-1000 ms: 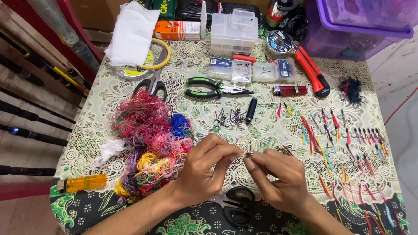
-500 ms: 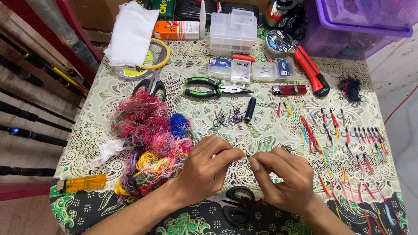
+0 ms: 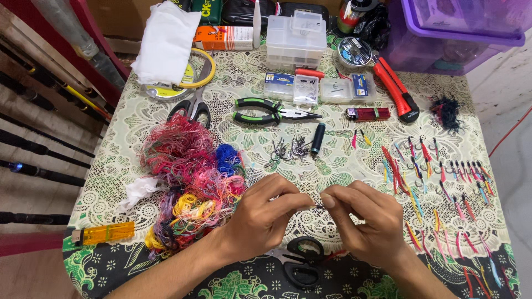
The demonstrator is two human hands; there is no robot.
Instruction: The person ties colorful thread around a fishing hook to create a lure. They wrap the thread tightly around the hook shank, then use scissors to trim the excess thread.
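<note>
Fingers (image 3: 299, 200) of L hand (image 3: 260, 218) & R hand (image 3: 368, 221) now touch, pinching tiny dark metal hook (image 3: 318, 206) over desk (image 3: 343, 160); moved closer, still tying.

A table (image 3: 138, 119) under a patterned lace cloth stands on pale floor (image 3: 512, 99).

A tiny dark hook (image 3: 318, 206) sits pinched between the fingertips of both hands, just above the patterned cloth near the table's front edge. It looks like a small metal fishing hook, though it is mostly hidden by the fingers. Only a short dark sliver shows.
</note>
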